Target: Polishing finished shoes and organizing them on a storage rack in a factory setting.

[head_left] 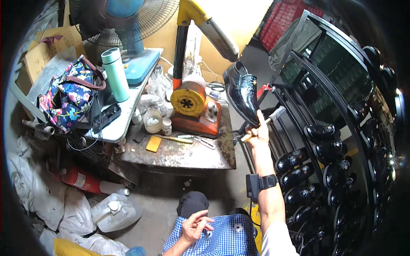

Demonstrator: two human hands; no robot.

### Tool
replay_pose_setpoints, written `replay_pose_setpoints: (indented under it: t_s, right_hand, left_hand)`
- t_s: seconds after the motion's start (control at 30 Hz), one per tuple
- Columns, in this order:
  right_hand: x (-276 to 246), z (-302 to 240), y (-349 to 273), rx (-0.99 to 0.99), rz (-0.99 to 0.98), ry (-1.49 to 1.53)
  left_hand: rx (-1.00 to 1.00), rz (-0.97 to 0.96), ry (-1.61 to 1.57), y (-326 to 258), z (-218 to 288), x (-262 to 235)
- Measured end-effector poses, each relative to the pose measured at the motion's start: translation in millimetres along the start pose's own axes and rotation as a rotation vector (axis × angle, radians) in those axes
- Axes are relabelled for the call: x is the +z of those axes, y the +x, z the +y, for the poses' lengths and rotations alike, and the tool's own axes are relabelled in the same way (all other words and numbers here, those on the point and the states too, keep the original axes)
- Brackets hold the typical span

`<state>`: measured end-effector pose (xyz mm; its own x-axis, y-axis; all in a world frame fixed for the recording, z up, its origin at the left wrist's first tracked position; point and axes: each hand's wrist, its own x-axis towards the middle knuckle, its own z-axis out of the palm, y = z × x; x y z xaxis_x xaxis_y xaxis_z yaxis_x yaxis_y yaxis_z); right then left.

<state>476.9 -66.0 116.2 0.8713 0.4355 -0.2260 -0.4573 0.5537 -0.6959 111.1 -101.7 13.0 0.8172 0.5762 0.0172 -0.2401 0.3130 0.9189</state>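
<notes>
My right hand [259, 133] is stretched forward, gripping a glossy black shoe [242, 94] by its toe end. The shoe is held up with its opening toward the top. A brush [276, 114] with a pale head and a wooden handle also sits in that hand, the handle's end poking out by the palm. Just above the shoe's opening is the metal nozzle of a heat gun [218, 37] on a yellow and black stand. Low over my lap, my left hand [195, 227] is open with fingers apart, above a blue checked apron [228, 228].
On the worn workbench [213, 158] stand an orange machine base [196, 121], a white tub [152, 121] and a yellow block [153, 144]. A rack [305, 59] of black shoes fills the right. At left are a fan [124, 8], a green bottle [115, 74] and a jug [117, 213].
</notes>
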Motion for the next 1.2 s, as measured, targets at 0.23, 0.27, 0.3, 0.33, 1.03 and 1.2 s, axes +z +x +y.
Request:
replay_pose_setpoints:
  t_s: [0.23,0.27,0.3,0.33,1.03,1.2]
  right_hand:
    - [7.3,-2.2,45.0,-0.06,-0.087,0.045]
    - [11.4,-0.9,47.0,-0.047,-0.098,0.065]
    - [14.2,0.1,49.1,-0.046,-0.105,0.066]
    - [16.2,1.0,51.1,-0.041,-0.095,0.064]
    - [-135.9,5.1,-127.1,0.272,-0.238,0.139]
    - [-194.8,-9.7,-240.6,0.135,-0.424,-0.102]
  left_hand:
    - [-0.009,-0.093,0.058,-1.0,-1.3,-5.8]
    - [-0.029,-0.065,-0.03,-3.0,-3.4,-5.3]
    - [-0.023,-0.063,-0.029,-4.2,-4.7,-5.0]
    - [-0.031,-0.047,-0.04,-5.2,-5.2,-4.4]
    - [-0.078,-0.003,-0.017,-7.2,4.6,1.9]
    - [-0.314,-0.016,-0.388,12.2,25.4,-5.5]
